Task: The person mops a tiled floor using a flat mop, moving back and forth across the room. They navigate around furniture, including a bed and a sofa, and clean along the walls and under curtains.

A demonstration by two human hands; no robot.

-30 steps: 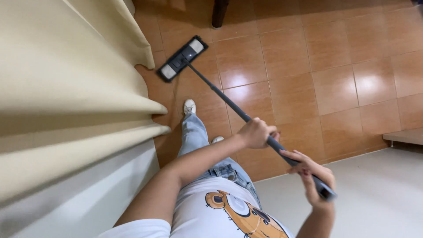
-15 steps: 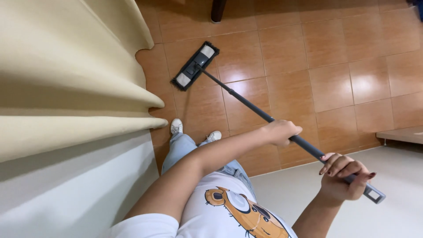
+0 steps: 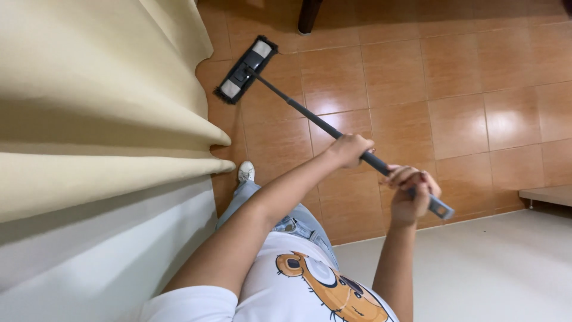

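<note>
I hold a flat mop with a long dark handle (image 3: 310, 116). Its black and grey mop head (image 3: 245, 70) lies on the orange-brown tiled floor (image 3: 453, 95), close to the hem of a beige curtain (image 3: 101, 101). My left hand (image 3: 348, 149) is shut around the middle of the handle. My right hand (image 3: 411, 191) grips the handle near its grey end cap. Below the hands I see my white printed shirt (image 3: 310, 280), jeans and one white shoe (image 3: 245, 172).
The curtain hangs in heavy folds along the left, over a white wall (image 3: 101, 256). A dark furniture leg (image 3: 310, 15) stands on the tiles at the top. A pale surface (image 3: 488, 268) fills the lower right, with a low light-coloured ledge (image 3: 548, 194) at the right edge.
The mop swung out to the right and has now slid back toward the curtain. Both hands moved up and left along with the handle.
</note>
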